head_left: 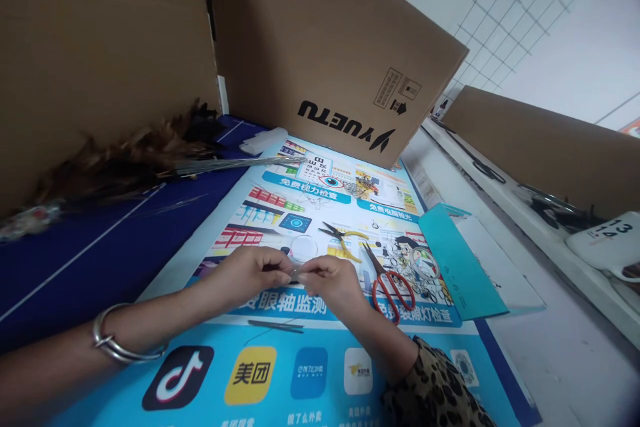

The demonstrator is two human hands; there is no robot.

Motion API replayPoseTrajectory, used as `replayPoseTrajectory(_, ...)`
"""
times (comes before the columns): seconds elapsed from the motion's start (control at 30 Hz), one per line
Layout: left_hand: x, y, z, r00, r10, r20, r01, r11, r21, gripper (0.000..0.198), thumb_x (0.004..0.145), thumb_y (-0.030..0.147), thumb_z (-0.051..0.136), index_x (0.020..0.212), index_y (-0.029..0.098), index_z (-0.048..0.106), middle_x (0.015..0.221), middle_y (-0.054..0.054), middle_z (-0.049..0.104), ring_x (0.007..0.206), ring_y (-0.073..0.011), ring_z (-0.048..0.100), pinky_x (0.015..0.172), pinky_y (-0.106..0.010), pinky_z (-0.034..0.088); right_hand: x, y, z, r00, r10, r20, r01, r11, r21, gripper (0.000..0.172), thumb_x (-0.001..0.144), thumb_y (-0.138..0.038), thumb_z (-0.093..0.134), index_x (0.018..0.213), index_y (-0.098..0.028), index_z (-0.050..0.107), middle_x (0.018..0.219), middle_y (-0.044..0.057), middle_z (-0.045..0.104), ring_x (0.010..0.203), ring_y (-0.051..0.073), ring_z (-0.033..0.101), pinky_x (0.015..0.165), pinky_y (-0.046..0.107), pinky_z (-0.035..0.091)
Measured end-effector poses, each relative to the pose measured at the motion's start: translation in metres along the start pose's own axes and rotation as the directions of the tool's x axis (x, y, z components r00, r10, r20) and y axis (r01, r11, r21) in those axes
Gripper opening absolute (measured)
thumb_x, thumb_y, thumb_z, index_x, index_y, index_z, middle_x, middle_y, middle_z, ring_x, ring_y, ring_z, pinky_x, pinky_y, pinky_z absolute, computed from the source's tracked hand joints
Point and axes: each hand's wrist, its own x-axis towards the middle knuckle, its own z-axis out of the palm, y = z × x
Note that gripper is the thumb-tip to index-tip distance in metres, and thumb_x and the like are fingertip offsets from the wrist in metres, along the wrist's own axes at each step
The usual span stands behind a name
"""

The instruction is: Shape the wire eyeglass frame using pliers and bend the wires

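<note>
My left hand (257, 271) and my right hand (330, 278) meet over the printed sheet, fingertips pinched on a small, pale, shiny piece (295, 275) between them. The piece is too small to make out. A clear round disc (304, 249) lies just beyond my fingertips. Yellow-handled pliers (345, 238) rest behind my right hand, and red-handled scissors (387, 280) lie to its right. Thin dark sticks (276, 326) lie on the sheet nearer to me, below my hands.
Cardboard panels (320, 47) stand behind the table. Brown feathers (140, 150) and a bundle of thin wires (240, 163) lie at the left. Tangled small wire parts (425, 270) and a teal folder (460, 263) are on the right. A white mug (607, 240) stands at the far right.
</note>
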Motion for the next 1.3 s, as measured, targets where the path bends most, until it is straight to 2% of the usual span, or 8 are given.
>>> replayPoseTrajectory(0.1,0.001,-0.001,0.003,0.997,-0.069,0.026,0.073,0.979,-0.190,0.014,0.073,0.031,0.065,0.075,0.018,0.070,0.065,0.002,0.064,0.062,-0.0149,0.056,0.059,-0.025,0.038,0.000,-0.001,0.001,0.993,0.112,0.029,-0.115,0.974,0.194,0.019,0.065,-0.032,0.079,0.076,-0.018,0.074,0.056,-0.004,0.063,0.050,0.012,0.056,0.052,0.025,0.049)
replayPoseTrajectory(0.17,0.001,0.001,0.005,0.994,-0.095,0.058,0.109,0.942,-0.317,0.016,0.070,0.033,0.069,0.072,0.017,0.067,0.058,0.005,0.058,0.055,-0.0122,0.050,0.055,-0.024,0.035,-0.001,-0.004,0.001,0.991,0.128,0.041,-0.134,0.955,0.264,0.026,0.062,-0.037,0.082,0.076,-0.018,0.073,0.057,-0.003,0.063,0.050,0.011,0.057,0.053,0.026,0.050)
replayPoseTrajectory(0.27,-0.002,0.008,0.008,0.987,-0.138,0.084,0.161,0.860,-0.484,0.021,0.067,0.035,0.075,0.074,0.017,0.065,0.057,0.005,0.058,0.053,-0.0109,0.048,0.053,-0.023,0.034,-0.003,-0.007,0.003,0.989,0.139,0.048,-0.147,0.930,0.336,0.031,0.059,-0.040,0.085,0.074,-0.017,0.071,0.058,-0.003,0.064,0.050,0.011,0.057,0.053,0.025,0.051)
replayPoseTrajectory(0.37,-0.005,0.013,0.009,0.983,-0.157,0.090,0.181,0.803,-0.569,0.026,0.066,0.038,0.077,0.075,0.016,0.065,0.056,0.005,0.059,0.052,-0.0104,0.048,0.053,-0.023,0.034,-0.004,-0.007,0.006,0.987,0.158,0.027,-0.155,0.902,0.402,0.033,0.057,-0.040,0.087,0.072,-0.016,0.070,0.059,-0.002,0.066,0.051,0.010,0.058,0.052,0.024,0.051)
replayPoseTrajectory(0.5,-0.006,0.013,0.011,0.983,-0.147,0.109,0.183,0.776,-0.603,0.028,0.069,0.039,0.077,0.075,0.015,0.065,0.057,0.004,0.060,0.052,-0.0096,0.047,0.053,-0.023,0.033,-0.007,-0.005,0.012,0.988,0.157,-0.003,-0.138,0.878,0.458,0.033,0.058,-0.039,0.087,0.074,-0.015,0.070,0.060,-0.001,0.066,0.054,0.011,0.059,0.054,0.025,0.052)
replayPoseTrajectory(0.77,-0.009,0.014,0.016,0.987,-0.147,0.067,0.157,0.771,-0.617,0.031,0.071,0.044,0.076,0.071,0.016,0.062,0.057,0.005,0.057,0.051,-0.0089,0.044,0.050,-0.023,0.029,-0.010,-0.002,0.019,0.985,0.163,-0.050,-0.115,0.854,0.507,0.032,0.060,-0.038,0.087,0.075,-0.015,0.070,0.061,-0.001,0.066,0.053,0.011,0.060,0.057,0.026,0.053)
replayPoseTrajectory(1.3,-0.010,0.020,0.019,0.988,-0.150,0.037,0.138,0.752,-0.645,0.035,0.070,0.046,0.077,0.070,0.016,0.060,0.058,0.005,0.056,0.054,-0.0097,0.045,0.053,-0.024,0.032,-0.011,0.000,0.024,0.983,0.153,-0.096,-0.082,0.850,0.521,0.033,0.062,-0.039,0.087,0.076,-0.015,0.070,0.063,-0.002,0.067,0.054,0.011,0.062,0.059,0.026,0.054)
